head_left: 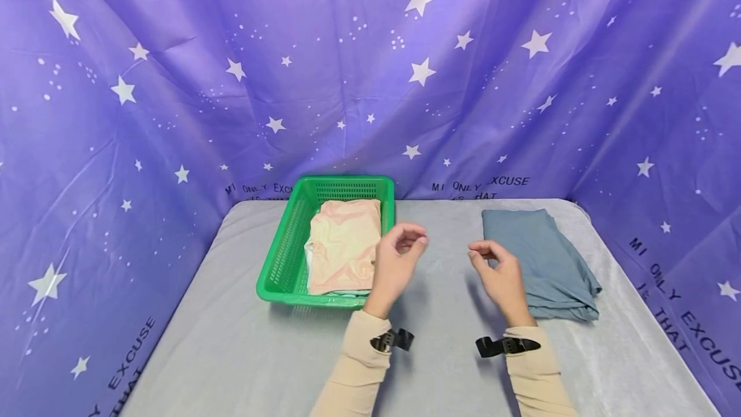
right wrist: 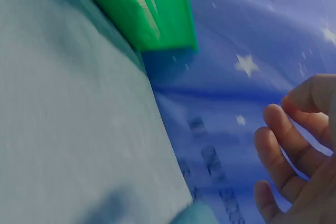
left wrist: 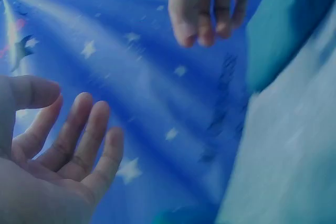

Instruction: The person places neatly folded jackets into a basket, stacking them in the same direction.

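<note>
My left hand [head_left: 398, 262] hovers by the right rim of a green plastic basket [head_left: 267, 282], its fingers loosely bent and nothing in them. Inside the basket lies a folded pale pink garment [head_left: 344, 243], with white and light green cloth showing under its edges. Across from it my right hand [head_left: 502, 278] is raised near a folded grey-blue cloth [head_left: 538, 250], which it partly covers in the head view. The right wrist view shows that hand's thumb close to the index fingertip, with nothing held. The left hand's fingers [left wrist: 94, 135] are spread and relaxed in the left wrist view.
A table [head_left: 243, 365] with a light grey cover carries the basket at left and the grey-blue cloth at right. Purple curtain fabric [head_left: 347, 82] with white stars hangs behind and along both sides. Each wrist wears a black strap [head_left: 393, 340].
</note>
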Demonstrator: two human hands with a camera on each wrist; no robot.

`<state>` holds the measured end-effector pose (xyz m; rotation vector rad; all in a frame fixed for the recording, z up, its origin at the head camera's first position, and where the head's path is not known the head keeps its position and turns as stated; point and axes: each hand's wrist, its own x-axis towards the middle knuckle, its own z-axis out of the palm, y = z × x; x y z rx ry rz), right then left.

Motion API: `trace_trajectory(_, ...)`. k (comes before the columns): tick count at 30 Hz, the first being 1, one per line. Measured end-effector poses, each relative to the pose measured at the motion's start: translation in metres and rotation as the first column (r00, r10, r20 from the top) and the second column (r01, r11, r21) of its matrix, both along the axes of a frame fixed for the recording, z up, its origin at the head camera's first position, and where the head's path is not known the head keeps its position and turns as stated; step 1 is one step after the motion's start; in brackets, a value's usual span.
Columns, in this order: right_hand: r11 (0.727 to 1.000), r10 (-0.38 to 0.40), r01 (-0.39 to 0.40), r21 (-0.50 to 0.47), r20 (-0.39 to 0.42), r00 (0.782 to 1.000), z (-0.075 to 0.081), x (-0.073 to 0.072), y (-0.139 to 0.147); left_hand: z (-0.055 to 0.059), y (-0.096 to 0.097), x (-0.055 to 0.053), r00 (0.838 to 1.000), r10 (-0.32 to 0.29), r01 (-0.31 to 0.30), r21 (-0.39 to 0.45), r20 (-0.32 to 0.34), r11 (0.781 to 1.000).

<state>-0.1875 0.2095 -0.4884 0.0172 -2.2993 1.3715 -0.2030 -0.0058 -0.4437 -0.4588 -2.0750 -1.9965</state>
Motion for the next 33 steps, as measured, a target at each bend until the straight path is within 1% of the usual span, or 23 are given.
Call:
trace_trajectory(3, 0.994, -0.084, 0.085, -0.062, 0.018, 0.996, -0.003, 0.007, 0.02, -0.011, 0.024, 0.004, 0.998, -0.016, 0.015, 0.023, 0.053, 1.0)
trace_trajectory(6, 0.978, -0.168, 0.172, -0.119, 0.047, 0.985, -0.002, 0.013, 0.041, -0.024, 0.044, 0.007, 0.994, -0.024, 0.022, 0.024, 0.106, 0.999)
trace_trajectory(8, 0.963, -0.221, 0.228, -0.143, 0.063, 0.973, -0.003, 0.017, 0.055, -0.033, 0.058, 0.009, 0.988, -0.032, 0.029, 0.024, 0.148, 0.999)
trace_trajectory(10, 0.948, -0.272, 0.279, -0.152, 0.067, 0.96, -0.003, 0.02, 0.066, -0.044, 0.07, 0.009, 0.978, -0.045, 0.038, 0.04, 0.202, 0.998)
trace_trajectory(12, 0.93, -0.312, 0.317, -0.184, 0.06, 0.948, -0.004, 0.023, 0.075, -0.053, 0.082, 0.01, 0.963, -0.056, 0.04, 0.067, 0.263, 0.997)
trace_trajectory(14, 0.908, -0.354, 0.359, -0.217, 0.059, 0.933, -0.005, 0.026, 0.082, -0.06, 0.092, 0.01, 0.945, -0.071, 0.04, 0.102, 0.32, 0.994)
trace_trajectory(18, 0.856, -0.429, 0.434, -0.279, 0.083, 0.899, -0.008, 0.03, 0.1, -0.069, 0.109, 0.009, 0.913, -0.072, 0.015, 0.143, 0.402, 0.99)
trace_trajectory(22, 0.792, -0.489, 0.505, -0.342, 0.139, 0.861, -0.012, 0.036, 0.12, -0.075, 0.12, 0.007, 0.882, -0.061, -0.023, 0.173, 0.467, 0.985)
trace_trajectory(24, 0.768, -0.509, 0.539, -0.345, 0.182, 0.841, -0.014, 0.04, 0.127, -0.078, 0.124, 0.006, 0.866, -0.065, -0.035, 0.191, 0.495, 0.981)
trace_trajectory(25, 0.761, -0.513, 0.553, -0.338, 0.208, 0.833, -0.015, 0.041, 0.131, -0.08, 0.126, 0.006, 0.856, -0.071, -0.04, 0.201, 0.513, 0.979)
trace_trajectory(26, 0.76, -0.514, 0.566, -0.319, 0.235, 0.825, -0.017, 0.043, 0.135, -0.081, 0.127, 0.006, 0.844, -0.083, -0.038, 0.214, 0.53, 0.976)
trace_trajectory(28, 0.768, -0.516, 0.587, -0.256, 0.295, 0.804, -0.019, 0.044, 0.142, -0.083, 0.131, 0.006, 0.818, -0.122, -0.029, 0.252, 0.562, 0.967)
trace_trajectory(31, 0.799, -0.5, 0.582, -0.148, 0.375, 0.781, -0.022, 0.042, 0.153, -0.087, 0.135, 0.008, 0.777, -0.184, -0.012, 0.307, 0.602, 0.952)
trace_trajectory(33, 0.821, -0.487, 0.566, -0.074, 0.425, 0.763, -0.023, 0.038, 0.159, -0.089, 0.138, 0.009, 0.76, -0.213, -0.005, 0.333, 0.614, 0.943)
